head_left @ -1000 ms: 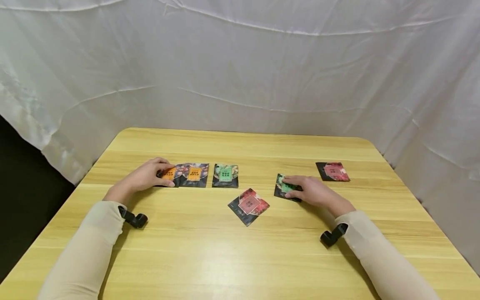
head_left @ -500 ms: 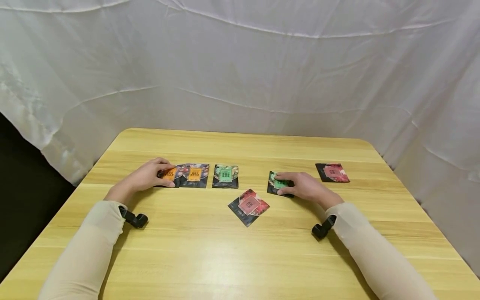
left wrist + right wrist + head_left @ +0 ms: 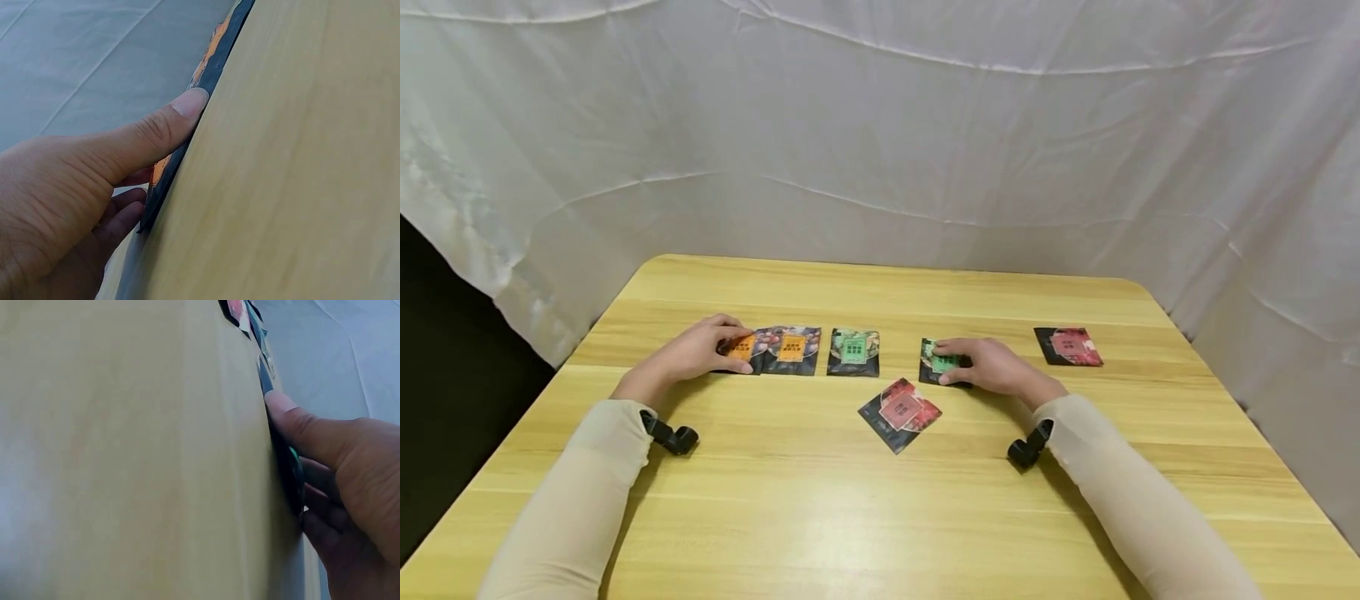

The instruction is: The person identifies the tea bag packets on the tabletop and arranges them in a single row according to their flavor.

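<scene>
On the left of the table, my left hand grips an orange-labelled food packet, thumb on its near edge and fingers at its far side. In the left wrist view the thumb presses the packet's dark border. A second orange-labelled packet lies against it, slightly overlapping. Right of these lies a green-labelled packet. My right hand holds another green-labelled packet between thumb and fingers, flat and close over the wood, a short gap from the first green one.
A red-labelled packet lies turned at an angle in front of the row. Another red-labelled packet lies at the far right. The wooden table ends at the back against a hanging white curtain.
My right hand has slid the green-labelled packet leftward and slightly away, closer to the other green one. My left hand stays on the orange-labelled packet.
</scene>
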### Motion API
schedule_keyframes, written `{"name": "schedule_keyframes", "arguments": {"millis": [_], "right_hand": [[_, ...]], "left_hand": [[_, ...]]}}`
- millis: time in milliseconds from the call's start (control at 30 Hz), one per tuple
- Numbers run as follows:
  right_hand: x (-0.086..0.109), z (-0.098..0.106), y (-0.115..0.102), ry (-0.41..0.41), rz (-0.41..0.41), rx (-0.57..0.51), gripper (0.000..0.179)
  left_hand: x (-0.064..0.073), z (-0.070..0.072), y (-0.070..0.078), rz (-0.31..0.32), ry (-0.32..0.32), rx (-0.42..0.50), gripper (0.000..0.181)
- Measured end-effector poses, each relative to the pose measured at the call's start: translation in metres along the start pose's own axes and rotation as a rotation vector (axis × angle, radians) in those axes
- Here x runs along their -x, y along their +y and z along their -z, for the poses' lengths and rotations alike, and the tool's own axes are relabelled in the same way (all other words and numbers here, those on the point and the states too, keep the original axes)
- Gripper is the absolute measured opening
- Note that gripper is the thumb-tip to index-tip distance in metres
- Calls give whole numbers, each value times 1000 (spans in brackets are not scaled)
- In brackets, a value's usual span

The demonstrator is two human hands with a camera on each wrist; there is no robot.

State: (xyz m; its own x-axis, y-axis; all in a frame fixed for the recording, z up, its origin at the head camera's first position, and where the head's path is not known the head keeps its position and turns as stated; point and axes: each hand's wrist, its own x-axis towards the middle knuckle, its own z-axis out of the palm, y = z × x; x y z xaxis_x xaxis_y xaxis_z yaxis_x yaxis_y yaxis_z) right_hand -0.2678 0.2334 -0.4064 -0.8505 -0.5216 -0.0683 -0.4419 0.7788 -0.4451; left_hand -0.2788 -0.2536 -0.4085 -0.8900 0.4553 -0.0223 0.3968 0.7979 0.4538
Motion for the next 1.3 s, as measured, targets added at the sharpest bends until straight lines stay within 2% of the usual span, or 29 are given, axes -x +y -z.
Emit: {"name": "schedule_keyframes", "arguments": {"millis": [300, 833, 1300], "right_hand": [[-15, 0, -7, -36, 32, -5, 57], [-39, 0, -25, -91, 40, 13, 58], [-50, -1, -38, -116, 82, 50, 60]], "left_hand": [[-1, -2, -3, -5, 6, 5, 83], [-1, -1, -2, -4, -4, -4, 82], [0, 0, 0, 0, 2, -9, 82]]}}
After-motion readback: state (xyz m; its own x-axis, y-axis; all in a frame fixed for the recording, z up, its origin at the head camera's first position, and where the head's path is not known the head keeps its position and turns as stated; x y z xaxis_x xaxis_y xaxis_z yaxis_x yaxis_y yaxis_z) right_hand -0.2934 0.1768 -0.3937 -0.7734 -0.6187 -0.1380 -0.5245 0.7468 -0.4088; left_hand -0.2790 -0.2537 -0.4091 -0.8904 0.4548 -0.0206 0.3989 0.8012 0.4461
